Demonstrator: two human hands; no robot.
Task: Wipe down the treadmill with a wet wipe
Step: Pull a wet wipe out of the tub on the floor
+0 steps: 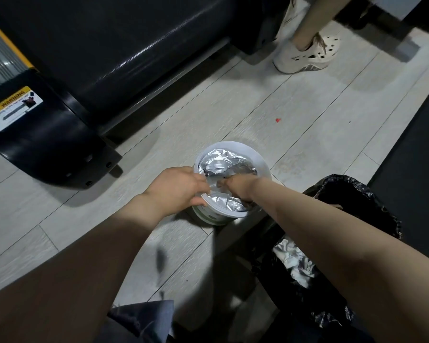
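A round white plastic tub (259, 159) with a crumpled silver foil liner (223, 162) stands on the pale wood-look floor (307, 115), centre near, just right of the black treadmill base (47, 144). The left hand (177, 186) grips the tub's near-left rim, fingers curled over the edge and touching the foil, probably to steady the tub and hold the liner open. The right hand (235, 186) reaches down into the foil; its fingers are hidden inside, so pinching or spread cannot be told. No wet wipe is visible yet, presumably inside the liner. The black bin bag (372, 206) with crumpled silvery-white waste (292, 258) sits near right, close for discards. Another person's white clog shoe (305, 55) stands far right. The treadmill wiping looks not yet started.
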